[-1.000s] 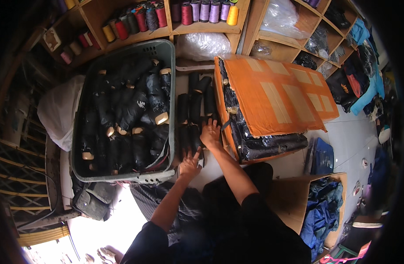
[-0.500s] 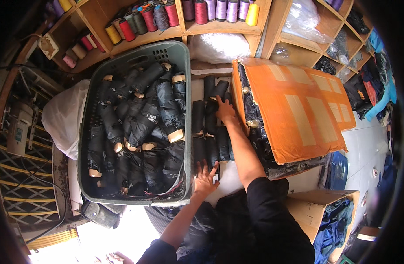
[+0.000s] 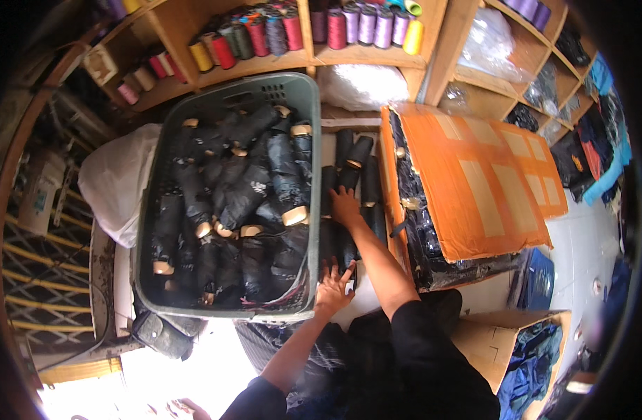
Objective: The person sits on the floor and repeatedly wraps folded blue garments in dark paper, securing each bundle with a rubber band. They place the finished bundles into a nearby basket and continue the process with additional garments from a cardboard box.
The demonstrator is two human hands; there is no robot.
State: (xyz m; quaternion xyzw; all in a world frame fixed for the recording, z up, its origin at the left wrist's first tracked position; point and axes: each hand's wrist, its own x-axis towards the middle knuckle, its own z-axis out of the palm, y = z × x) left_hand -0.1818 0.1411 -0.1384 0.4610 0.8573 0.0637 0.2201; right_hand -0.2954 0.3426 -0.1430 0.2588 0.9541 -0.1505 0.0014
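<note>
Wooden shelves [image 3: 370, 56] of thread spools [image 3: 366, 26] line the back wall above a large grey-green basket [image 3: 315, 150] and a taped orange box [image 3: 499, 168]. Rows of black bundles [image 3: 370, 180] lie on a pale surface between those two, and more pale-ended bundles [image 3: 286, 164] fill the basket. An open carton [image 3: 483, 339] with blue cloth [image 3: 525, 367] stands at lower right.

The right hand [image 3: 346, 206] reaches over the middle of the rows, fingers laid on the bundles; whether it closes on one, I cannot tell. The left hand [image 3: 333, 288] is open, thumb and fingers spread at the near end of the rows, close to the basket's corner.

The step in hand looks like settling the bundles into neat rows. Judging by that, the next move calls for light, even pressure from both hands, without rolling any bundle out of line.
</note>
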